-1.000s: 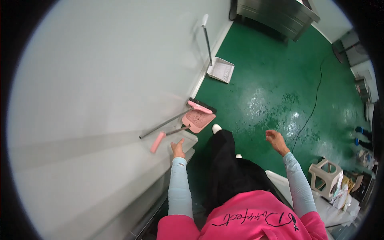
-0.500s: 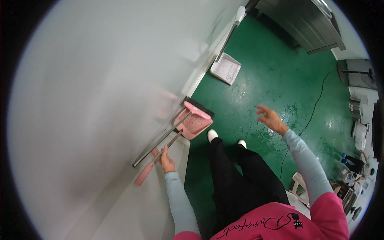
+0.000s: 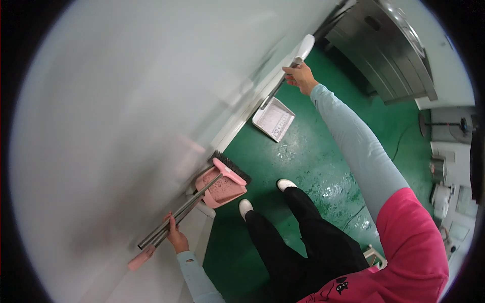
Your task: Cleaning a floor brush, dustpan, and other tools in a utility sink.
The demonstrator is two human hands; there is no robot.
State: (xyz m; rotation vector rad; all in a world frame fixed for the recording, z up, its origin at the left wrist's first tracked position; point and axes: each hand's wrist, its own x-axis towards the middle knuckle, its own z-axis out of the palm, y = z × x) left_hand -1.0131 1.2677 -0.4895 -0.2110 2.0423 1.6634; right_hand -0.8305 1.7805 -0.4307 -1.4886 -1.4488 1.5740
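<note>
My left hand [image 3: 176, 236] is closed round the metal poles of a pink broom [image 3: 231, 173] and a pink dustpan [image 3: 222, 192] at the lower left. The broom head, with dark bristles, lies against the open pan, and bits of dirt dot the pan. Farther off, my right hand [image 3: 302, 79] grips the pole of a white dustpan [image 3: 274, 121], just below its white handle [image 3: 305, 47]. That pan rests on the green floor beside the wall, its inside speckled with dirt.
A pale wall [image 3: 126, 101] with a white skirting runs along the left. Beyond my right hand stands a steel cabinet [image 3: 381, 55]. The green floor [image 3: 323, 166] is wet in patches. On the right are a fan [image 3: 454, 125] and a white stool [image 3: 375, 255].
My right hand has reached forward from above the floor and taken hold of the white dustpan's pole. My left hand now grasps both pink tools' poles. My view has shifted, and I have stepped.
</note>
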